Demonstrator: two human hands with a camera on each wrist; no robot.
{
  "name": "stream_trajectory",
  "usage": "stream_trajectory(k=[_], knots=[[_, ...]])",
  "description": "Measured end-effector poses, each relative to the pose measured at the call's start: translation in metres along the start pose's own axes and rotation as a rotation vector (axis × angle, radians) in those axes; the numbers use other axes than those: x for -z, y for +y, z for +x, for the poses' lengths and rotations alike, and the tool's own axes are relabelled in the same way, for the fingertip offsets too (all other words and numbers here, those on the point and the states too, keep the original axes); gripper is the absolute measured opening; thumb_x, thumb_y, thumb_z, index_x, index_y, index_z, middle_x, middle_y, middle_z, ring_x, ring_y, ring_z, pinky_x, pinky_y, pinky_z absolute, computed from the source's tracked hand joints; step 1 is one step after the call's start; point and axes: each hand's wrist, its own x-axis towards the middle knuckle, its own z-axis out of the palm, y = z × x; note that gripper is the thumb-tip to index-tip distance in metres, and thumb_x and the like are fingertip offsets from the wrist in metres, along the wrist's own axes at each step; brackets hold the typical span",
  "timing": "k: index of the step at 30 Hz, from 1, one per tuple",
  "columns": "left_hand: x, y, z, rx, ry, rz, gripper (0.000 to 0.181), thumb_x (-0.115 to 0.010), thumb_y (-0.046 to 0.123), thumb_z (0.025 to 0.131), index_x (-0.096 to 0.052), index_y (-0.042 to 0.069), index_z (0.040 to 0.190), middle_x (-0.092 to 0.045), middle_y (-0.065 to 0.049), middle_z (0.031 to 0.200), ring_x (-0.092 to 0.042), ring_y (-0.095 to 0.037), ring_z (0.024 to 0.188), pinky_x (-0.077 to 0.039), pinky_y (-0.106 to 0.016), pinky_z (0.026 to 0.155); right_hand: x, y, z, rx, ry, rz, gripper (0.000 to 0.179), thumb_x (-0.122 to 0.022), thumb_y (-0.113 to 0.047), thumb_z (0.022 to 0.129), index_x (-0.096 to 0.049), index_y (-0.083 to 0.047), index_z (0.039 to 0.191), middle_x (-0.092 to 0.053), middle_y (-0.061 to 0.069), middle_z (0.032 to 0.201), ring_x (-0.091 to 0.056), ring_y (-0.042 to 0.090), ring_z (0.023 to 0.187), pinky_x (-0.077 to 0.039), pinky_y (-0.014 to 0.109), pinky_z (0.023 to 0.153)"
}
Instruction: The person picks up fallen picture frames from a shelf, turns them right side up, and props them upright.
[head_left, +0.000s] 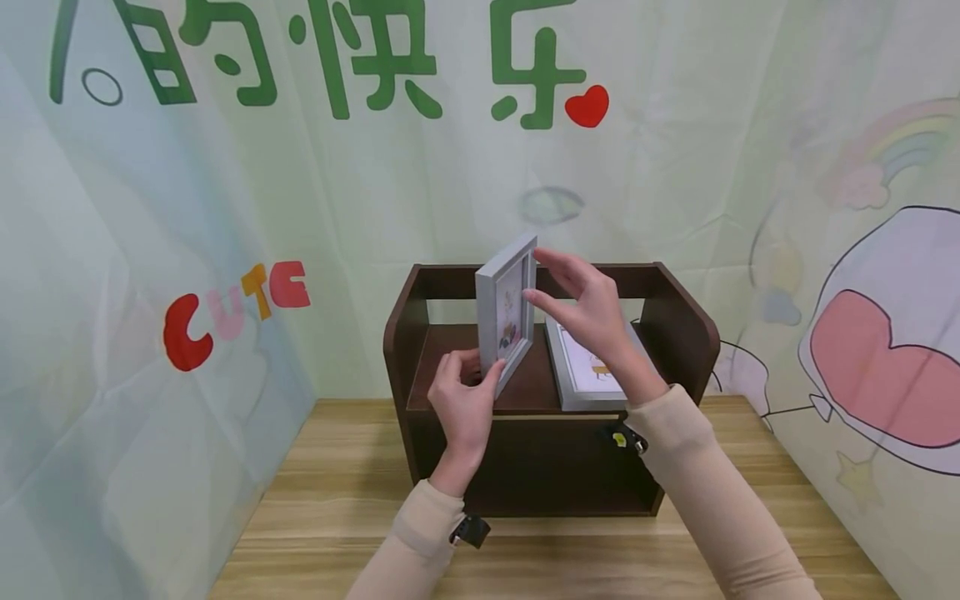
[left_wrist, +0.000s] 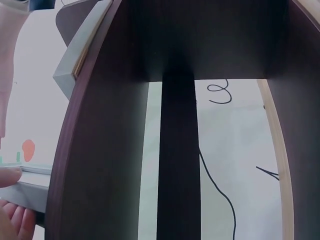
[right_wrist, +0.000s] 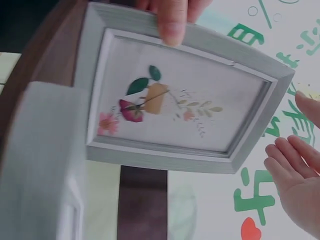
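A grey picture frame (head_left: pixel 517 312) stands upright and turned at an angle above the left part of a dark brown shelf's top board. My left hand (head_left: pixel 463 404) grips its lower edge, thumb on the front side. In the right wrist view that thumb overlaps the border of the frame (right_wrist: pixel 190 162), which holds pressed flowers on white. My right hand (head_left: pixel 588 308) is by the frame's upper right side with fingers extended; the right wrist view shows a small gap between the hand (right_wrist: pixel 295 175) and the frame. A second grey frame (head_left: pixel 566 367) lies flat on the board below my right hand.
The dark brown shelf (head_left: pixel 547 467) stands on a wood-grain table (head_left: pixel 330 475), with raised side panels and a back rail. A printed cloth backdrop (head_left: pixel 360 200) hangs behind and at both sides. Small dark devices are worn on both wrists.
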Motion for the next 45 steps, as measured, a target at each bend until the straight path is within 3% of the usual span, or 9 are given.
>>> stream_trajectory(k=[8, 18, 25, 34, 45], knots=[[-0.001, 0.004, -0.002, 0.012, -0.019, 0.013, 0.026, -0.085, 0.013, 0.069, -0.067, 0.006, 0.087, -0.063, -0.005, 0.082, -0.063, -0.015, 0.069, -0.055, -0.029, 0.061, 0.001, -0.007, 0.01, -0.003, -0.09, 0.032, 0.051, -0.071, -0.005, 0.083, -0.053, 0.003, 0.13, -0.055, 0.017, 0.134, -0.049, 0.023, 0.13, -0.039, 0.034, 0.107], [0.0, 0.003, -0.004, -0.007, -0.031, -0.002, 0.024, -0.083, 0.012, 0.071, -0.068, 0.006, 0.088, -0.064, -0.005, 0.082, -0.063, -0.016, 0.07, -0.055, -0.03, 0.062, -0.006, -0.008, 0.011, 0.042, -0.119, -0.052, 0.048, -0.071, -0.008, 0.083, -0.056, 0.002, 0.128, -0.059, 0.017, 0.13, -0.05, 0.025, 0.128, -0.038, 0.036, 0.108], [0.002, 0.004, -0.008, -0.002, -0.068, -0.037, 0.024, -0.081, 0.014, 0.073, -0.069, 0.008, 0.093, -0.065, -0.004, 0.086, -0.066, -0.016, 0.073, -0.057, -0.029, 0.064, -0.005, -0.005, 0.012, 0.066, -0.137, -0.06, 0.049, -0.073, -0.004, 0.081, -0.056, 0.005, 0.126, -0.058, 0.019, 0.129, -0.049, 0.028, 0.128, -0.038, 0.036, 0.108], [0.002, 0.009, -0.012, -0.007, -0.115, -0.109, 0.028, -0.08, 0.014, 0.075, -0.069, 0.006, 0.099, -0.066, -0.011, 0.089, -0.066, -0.024, 0.078, -0.057, -0.039, 0.069, 0.0, 0.0, 0.016, 0.109, -0.19, -0.049, 0.05, -0.075, -0.006, 0.079, -0.058, 0.003, 0.125, -0.057, 0.018, 0.13, -0.049, 0.027, 0.128, -0.038, 0.039, 0.108], [0.005, 0.014, -0.015, 0.003, -0.211, -0.121, 0.026, -0.077, 0.018, 0.08, -0.07, 0.008, 0.103, -0.066, -0.008, 0.093, -0.066, -0.02, 0.081, -0.057, -0.033, 0.074, 0.001, 0.003, 0.02, 0.115, -0.233, -0.05, 0.052, -0.076, -0.008, 0.078, -0.058, 0.001, 0.125, -0.057, 0.016, 0.13, -0.05, 0.024, 0.127, -0.036, 0.038, 0.11]])
